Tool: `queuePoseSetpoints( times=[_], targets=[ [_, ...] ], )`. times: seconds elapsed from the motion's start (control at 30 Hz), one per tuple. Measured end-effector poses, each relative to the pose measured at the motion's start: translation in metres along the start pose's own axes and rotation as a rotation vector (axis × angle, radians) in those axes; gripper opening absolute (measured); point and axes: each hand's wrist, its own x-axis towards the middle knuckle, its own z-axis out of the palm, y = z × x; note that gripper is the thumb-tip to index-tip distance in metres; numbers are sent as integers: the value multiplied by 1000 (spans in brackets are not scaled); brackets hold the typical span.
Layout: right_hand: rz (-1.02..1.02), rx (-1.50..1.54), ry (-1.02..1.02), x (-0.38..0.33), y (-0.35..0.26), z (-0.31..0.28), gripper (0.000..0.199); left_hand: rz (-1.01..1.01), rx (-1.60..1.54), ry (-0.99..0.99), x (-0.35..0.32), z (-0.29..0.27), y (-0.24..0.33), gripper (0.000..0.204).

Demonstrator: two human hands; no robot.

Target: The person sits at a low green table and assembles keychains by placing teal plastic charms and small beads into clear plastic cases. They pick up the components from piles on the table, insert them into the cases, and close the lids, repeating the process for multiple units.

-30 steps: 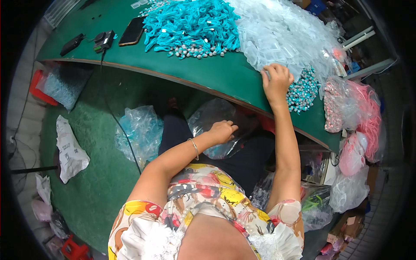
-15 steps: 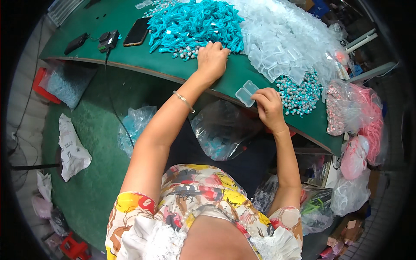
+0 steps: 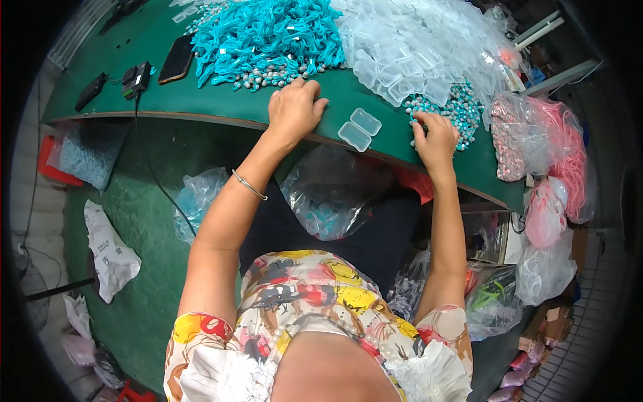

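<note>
A small clear plastic box (image 3: 360, 128) lies opened out flat near the table's front edge, between my two hands and touched by neither. My left hand (image 3: 293, 112) is just in front of several grey-and-white beads (image 3: 258, 78) at the foot of a heap of turquoise cords (image 3: 268, 37). Its fingers are curled under and its thumb sticks out; whatever they hold is hidden. At the near left side of a pile of grey and turquoise beads (image 3: 462, 110), my right hand (image 3: 439, 139) has its fingers bent and its thumb apart, with nothing visible in it.
A large heap of clear plastic boxes (image 3: 408, 50) covers the back of the green table (image 3: 221, 100). Towards the left lie a phone (image 3: 175, 59) and a small black device (image 3: 136, 79) with a cable. Bags of pink cords (image 3: 559, 141) hang past the right edge.
My right hand has let go of the clear box, which now lies on the table, and has moved right to the beads. My left hand has drawn back slightly from the cord heap.
</note>
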Motion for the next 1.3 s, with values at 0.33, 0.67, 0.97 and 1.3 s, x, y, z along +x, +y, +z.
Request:
queuePoseSetpoints(
  times=[0.33,0.67,0.97,1.3],
  targets=[
    [-37,-312,16,39,-2,34,13,144,-162,-64,-3,2,-14,16],
    [-105,-34,130,26,-17,21,10,193,-614,-275,-12,-4,18,10],
    [-115,326,-11,-18,-90,15,11,158,-327,-241,-15,2,28,9],
    [-170,225,-212,6,-87,11,7,248,-285,-153,-30,-2,21,25]
  ],
)
